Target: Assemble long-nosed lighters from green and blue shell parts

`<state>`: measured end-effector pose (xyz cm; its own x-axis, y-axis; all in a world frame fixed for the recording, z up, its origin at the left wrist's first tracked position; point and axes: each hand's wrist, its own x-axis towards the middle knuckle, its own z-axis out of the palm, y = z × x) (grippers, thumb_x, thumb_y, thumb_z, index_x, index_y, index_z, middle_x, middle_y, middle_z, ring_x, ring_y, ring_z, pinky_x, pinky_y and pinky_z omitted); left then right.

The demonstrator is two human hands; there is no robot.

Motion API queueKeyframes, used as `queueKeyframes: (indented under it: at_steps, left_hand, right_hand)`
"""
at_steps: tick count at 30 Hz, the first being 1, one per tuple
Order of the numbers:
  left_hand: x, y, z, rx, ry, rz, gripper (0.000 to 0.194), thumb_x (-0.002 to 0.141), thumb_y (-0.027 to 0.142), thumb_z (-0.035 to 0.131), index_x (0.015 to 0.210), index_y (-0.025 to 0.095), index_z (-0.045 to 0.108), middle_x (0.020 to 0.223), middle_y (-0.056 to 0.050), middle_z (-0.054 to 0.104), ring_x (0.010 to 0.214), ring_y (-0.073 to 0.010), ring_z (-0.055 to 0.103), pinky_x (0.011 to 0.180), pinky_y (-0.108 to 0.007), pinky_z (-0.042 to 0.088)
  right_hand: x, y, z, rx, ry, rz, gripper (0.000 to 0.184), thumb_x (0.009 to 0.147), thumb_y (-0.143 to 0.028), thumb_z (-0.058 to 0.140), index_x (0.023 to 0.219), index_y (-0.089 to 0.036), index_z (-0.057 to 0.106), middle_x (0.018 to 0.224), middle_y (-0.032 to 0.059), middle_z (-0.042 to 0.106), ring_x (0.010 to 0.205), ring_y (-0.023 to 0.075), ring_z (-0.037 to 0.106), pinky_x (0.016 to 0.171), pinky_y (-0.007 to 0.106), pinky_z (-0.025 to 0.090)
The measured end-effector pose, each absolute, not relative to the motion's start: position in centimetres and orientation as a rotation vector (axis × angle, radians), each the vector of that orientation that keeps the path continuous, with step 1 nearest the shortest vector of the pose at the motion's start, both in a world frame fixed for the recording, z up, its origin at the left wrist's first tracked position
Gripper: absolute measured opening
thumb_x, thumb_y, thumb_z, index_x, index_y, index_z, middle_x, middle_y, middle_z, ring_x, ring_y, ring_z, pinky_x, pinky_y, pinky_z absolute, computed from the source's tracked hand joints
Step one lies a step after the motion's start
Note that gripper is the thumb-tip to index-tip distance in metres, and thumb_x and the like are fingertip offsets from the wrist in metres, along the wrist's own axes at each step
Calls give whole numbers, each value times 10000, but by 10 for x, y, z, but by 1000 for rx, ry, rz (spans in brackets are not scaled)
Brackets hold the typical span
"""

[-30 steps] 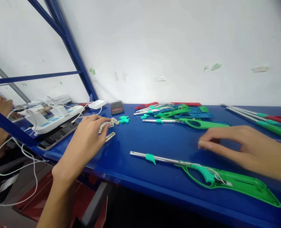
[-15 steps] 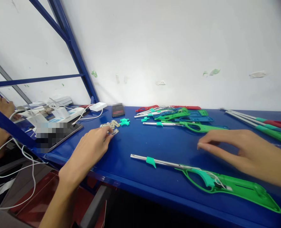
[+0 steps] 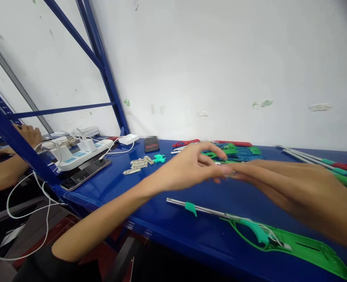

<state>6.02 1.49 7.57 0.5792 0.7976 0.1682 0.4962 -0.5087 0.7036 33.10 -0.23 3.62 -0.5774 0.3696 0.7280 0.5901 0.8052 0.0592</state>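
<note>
My left hand (image 3: 195, 166) reaches across above the table, thumb and fingers pinching a small clear part (image 3: 231, 174). The fingertips of my right hand (image 3: 297, 192) meet it there and also close on that part; blur hides its exact shape. Below both hands lies an opened long-nosed lighter (image 3: 305, 246), with a green half shell, a silver tube, thin white wires and a teal trigger. A loose teal piece (image 3: 190, 208) sits on its tube. To the left is a pile of small clear parts (image 3: 138, 164) beside several teal pieces (image 3: 159, 158).
More lighters in red, green and blue (image 3: 241, 150) lie behind my hands, partly covered. Others (image 3: 323, 158) rest at the right. A black box (image 3: 151, 144), a phone (image 3: 85, 175) and a power strip (image 3: 85, 156) with white cables are leftward. Another person's hand (image 3: 29, 135) shows beyond the blue frame.
My left hand has moved right, from the clear parts over to my right hand, carrying one small part. My right hand has come slightly left to meet it.
</note>
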Motion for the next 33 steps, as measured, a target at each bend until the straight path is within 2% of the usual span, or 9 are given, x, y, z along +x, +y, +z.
queueKeyframes:
  at_steps: [2, 3, 6, 8, 11, 15, 20, 30, 33]
  left_hand:
    - [35, 34, 86, 2243, 1164, 686, 366, 1194, 483, 575, 1375, 207, 733, 1153, -88, 892, 1071, -205, 862, 919, -318, 684]
    - [16, 44, 91, 2259, 1259, 709, 359, 1206, 457, 567, 1367, 193, 750, 1257, -111, 869, 1170, -226, 835, 994, -351, 676]
    - [-53, 79, 97, 2265, 1585, 621, 362, 1134, 430, 769, 1394, 179, 745, 1433, -131, 759, 1244, -294, 772, 1054, -510, 684]
    - [-96, 99, 94, 2226, 1717, 448, 427, 1125, 425, 788, 1471, 188, 710, 1482, -134, 726, 1259, -307, 762, 1057, -530, 685]
    - [-143, 118, 82, 2145, 1765, 203, 430, 1123, 425, 791, 1472, 187, 711, 1482, -131, 727, 1255, -310, 763, 1051, -526, 688]
    - [-173, 129, 66, 2069, 1713, 83, 430, 1124, 424, 790, 1473, 186, 709, 1478, -133, 728, 1254, -307, 763, 1052, -528, 688]
    - [-184, 139, 56, 2048, 1670, 78, 428, 1124, 426, 789, 1472, 188, 712, 1485, -132, 725, 1260, -311, 761, 1055, -527, 687]
    - [-179, 133, 55, 2056, 1688, 181, 429, 1125, 431, 788, 1470, 189, 712, 1483, -129, 726, 1262, -314, 761, 1058, -530, 686]
    - [-174, 128, 61, 2061, 1707, 272, 431, 1124, 426, 790, 1474, 189, 710, 1483, -133, 726, 1257, -309, 762, 1053, -528, 688]
  right_hand:
    - [342, 4, 36, -676, -2195, -529, 356, 1202, -338, 536, 1266, -347, 886, 1107, 6, 941, 834, 245, 906, 704, 335, 709]
    - [348, 8, 36, -710, -2171, -556, 348, 1208, -367, 541, 1270, -337, 882, 1108, 15, 940, 835, 254, 906, 678, 344, 696]
    - [360, 20, 34, -781, -2156, -533, 373, 1218, -401, 523, 1221, -312, 885, 1097, 21, 939, 847, 265, 908, 652, 362, 680]
    - [363, 25, 31, -809, -2177, -484, 375, 1216, -413, 529, 1204, -307, 889, 1110, 17, 938, 870, 262, 911, 688, 365, 696]
    - [363, 29, 28, -844, -2195, -417, 384, 1203, -448, 539, 1217, -317, 899, 1131, 22, 938, 905, 277, 912, 749, 396, 723]
    - [362, 29, 23, -872, -2210, -345, 387, 1182, -444, 553, 1200, -309, 915, 1092, 41, 939, 847, 289, 900, 720, 410, 720]
    - [359, 27, 15, -895, -2197, -285, 361, 1187, -412, 568, 1202, -294, 908, 1095, 54, 937, 893, 298, 899, 792, 420, 714]
    - [358, 28, 14, -916, -2205, -204, 388, 1158, -536, 564, 1164, -333, 895, 1090, 35, 936, 958, 360, 909, 825, 541, 745]
    - [357, 27, 13, -925, -2210, -191, 404, 1156, -546, 561, 1155, -320, 896, 1099, 43, 936, 956, 359, 908, 827, 538, 741]
